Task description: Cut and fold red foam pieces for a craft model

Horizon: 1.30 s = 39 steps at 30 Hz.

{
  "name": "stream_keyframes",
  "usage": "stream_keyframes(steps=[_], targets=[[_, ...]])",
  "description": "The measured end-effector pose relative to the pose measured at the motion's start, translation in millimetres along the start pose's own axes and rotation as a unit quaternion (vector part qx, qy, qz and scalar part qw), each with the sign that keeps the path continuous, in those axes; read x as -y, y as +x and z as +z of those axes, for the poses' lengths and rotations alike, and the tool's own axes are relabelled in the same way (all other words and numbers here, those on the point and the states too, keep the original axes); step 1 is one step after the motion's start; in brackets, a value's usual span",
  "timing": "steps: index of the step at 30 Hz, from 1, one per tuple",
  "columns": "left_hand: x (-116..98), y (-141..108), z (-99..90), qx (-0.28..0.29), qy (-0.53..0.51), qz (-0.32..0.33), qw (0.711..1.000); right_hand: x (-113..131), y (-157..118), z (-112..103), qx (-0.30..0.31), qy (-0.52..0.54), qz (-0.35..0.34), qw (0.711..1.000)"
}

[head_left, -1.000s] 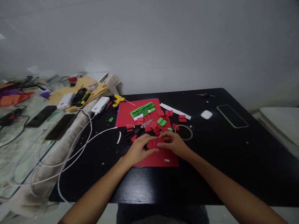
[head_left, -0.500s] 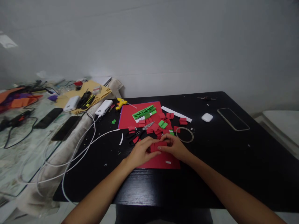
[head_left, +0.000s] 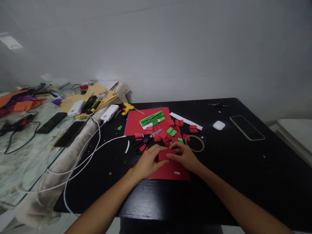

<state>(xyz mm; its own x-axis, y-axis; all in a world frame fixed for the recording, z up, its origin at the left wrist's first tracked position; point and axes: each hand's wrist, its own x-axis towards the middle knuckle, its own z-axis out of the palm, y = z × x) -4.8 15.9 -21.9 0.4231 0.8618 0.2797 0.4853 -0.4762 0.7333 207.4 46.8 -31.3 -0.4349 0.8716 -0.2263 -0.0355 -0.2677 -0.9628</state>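
Observation:
Between my two hands is a folded piece of red paper [head_left: 164,155], held low over a red sheet [head_left: 168,172]. My left hand [head_left: 149,161] is closed around its left side, fingers on the far edge and thumb on the near one. On the right end, my right hand [head_left: 184,156] pinches it between thumb and curled fingers. Just beyond lie several small red folded paper pieces [head_left: 179,123] and a green folded piece [head_left: 171,131]. Black-handled scissors [head_left: 146,140] lie open to the left of them. A roll of tape [head_left: 195,143] rests near my right hand.
Farther back are green paper strips [head_left: 152,118], a white strip [head_left: 186,121] and a yellow glue gun [head_left: 127,108]. A white earbud case [head_left: 218,125] and a phone [head_left: 247,128] lie at right. White cables [head_left: 98,148] loop over the table's left edge from a power bank [head_left: 109,112].
The view has shifted slightly, so things appear a little lower and farther right. Both hands keep nearly the same grip on the red paper.

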Motion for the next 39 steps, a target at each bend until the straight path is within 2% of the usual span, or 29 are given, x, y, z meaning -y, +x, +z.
stream_keyframes(steps=[5,12,18,22,28,32,36,39], targets=[[1.0,0.9,0.1,-0.007,-0.001,-0.001,1.000,1.0,-1.0,0.9,-0.012,-0.050,-0.015,0.999],[-2.7,1.9,-0.4,-0.010,-0.014,-0.040,0.999,0.4,-3.2,3.3,-0.047,-0.093,-0.053,0.993],[3.1,2.4,2.7,-0.037,-0.083,-0.121,0.988,-3.9,-1.3,1.5,-0.055,-0.103,-0.078,0.990],[6.8,4.2,5.1,-0.055,-0.132,-0.147,0.979,-6.9,0.1,1.3,-0.061,-0.108,-0.092,0.988],[7.2,6.7,5.3,-0.075,-0.159,-0.159,0.971,-5.5,0.8,1.1,-0.058,-0.113,-0.084,0.988],[5.3,6.0,4.3,-0.060,-0.137,-0.168,0.974,-5.8,0.9,1.5,-0.051,-0.094,-0.081,0.991],[4.3,4.6,2.3,-0.045,-0.107,-0.151,0.982,-5.2,0.2,3.3,-0.062,-0.111,-0.089,0.988],[2.9,4.3,1.3,-0.043,-0.089,-0.145,0.984,-3.2,0.7,3.0,-0.061,-0.086,-0.088,0.991]])
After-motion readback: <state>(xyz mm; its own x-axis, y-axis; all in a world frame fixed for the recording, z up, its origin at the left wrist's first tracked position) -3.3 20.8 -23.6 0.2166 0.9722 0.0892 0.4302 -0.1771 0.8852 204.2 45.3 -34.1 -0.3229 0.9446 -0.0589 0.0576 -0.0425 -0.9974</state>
